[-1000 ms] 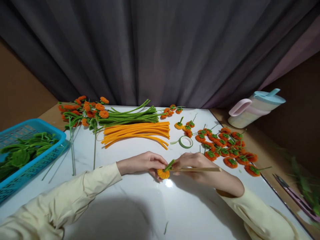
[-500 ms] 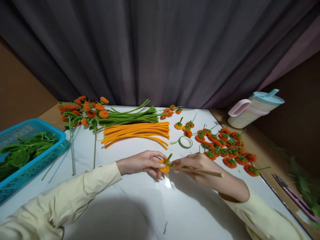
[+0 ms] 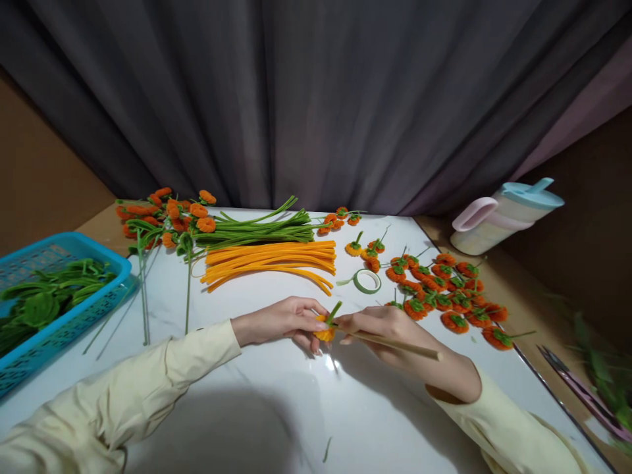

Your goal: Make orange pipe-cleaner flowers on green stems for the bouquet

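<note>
Between thumb and fingers, my left hand (image 3: 291, 320) pinches a small yellow-orange pipe-cleaner flower (image 3: 324, 334) whose green stub points up. My right hand (image 3: 382, 329) grips a thin wooden stick (image 3: 395, 343), its blunt end sticking out to the right. The stick's other end meets the flower by the green stub; my fingers partly hide the contact. Just beyond the hands lie a bundle of orange pipe cleaners (image 3: 269, 260), a bundle of green pipe cleaners (image 3: 261, 230) and a roll of green tape (image 3: 367, 282).
A blue basket (image 3: 126, 266) of green leaves stands at the left. Orange flowers (image 3: 434, 283) cover the table's right side, with stemmed orange flowers (image 3: 170, 210) at the back left. A lidded jug (image 3: 486, 227) and pink-handled pliers (image 3: 582, 392) are at the right.
My right hand and forearm have shifted slightly toward the flower, the stick still in its grip. My left hand holds the flower in nearly the same place.
</note>
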### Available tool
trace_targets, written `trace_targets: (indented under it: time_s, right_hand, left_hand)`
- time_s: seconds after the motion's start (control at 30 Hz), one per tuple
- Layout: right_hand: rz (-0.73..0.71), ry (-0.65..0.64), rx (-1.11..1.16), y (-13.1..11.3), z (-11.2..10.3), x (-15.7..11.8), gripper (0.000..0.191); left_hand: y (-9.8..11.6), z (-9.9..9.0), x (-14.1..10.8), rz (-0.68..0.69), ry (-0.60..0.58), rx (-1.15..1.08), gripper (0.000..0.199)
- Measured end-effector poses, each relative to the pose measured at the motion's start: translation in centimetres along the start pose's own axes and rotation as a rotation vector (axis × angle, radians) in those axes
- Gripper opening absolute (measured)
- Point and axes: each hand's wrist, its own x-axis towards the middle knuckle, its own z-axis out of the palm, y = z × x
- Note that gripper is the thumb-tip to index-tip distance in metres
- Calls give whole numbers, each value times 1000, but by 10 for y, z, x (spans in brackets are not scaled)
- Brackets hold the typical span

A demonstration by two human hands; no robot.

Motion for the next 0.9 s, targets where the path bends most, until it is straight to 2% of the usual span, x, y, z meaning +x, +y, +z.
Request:
trace_targets:
  time_s: [0.13,0.23,0.4,0.6,0.77,0.9]
  right_hand:
    - [-19,-9,20,-3,1,1,45]
    - [6,1,1,-6,2,2,48]
    - [85,98,37,-11,8,2,35]
    - [156,231,112,-18,11,5,19]
    - [155,297,74,-17,20,4,19]
    - [164,330,59,-17,30,2,19]
  left_hand:
    - [-1,2,0,40,21,21,25]
    - [-3,6,0,114,85,93,27]
    - [-11,12,-1,295,177,348,27]
    - [-14,16,-2,371,280,497,27]
    - [-17,20,-4,528,396,718,21]
    - [-19,22,-5,648,443,827,21]
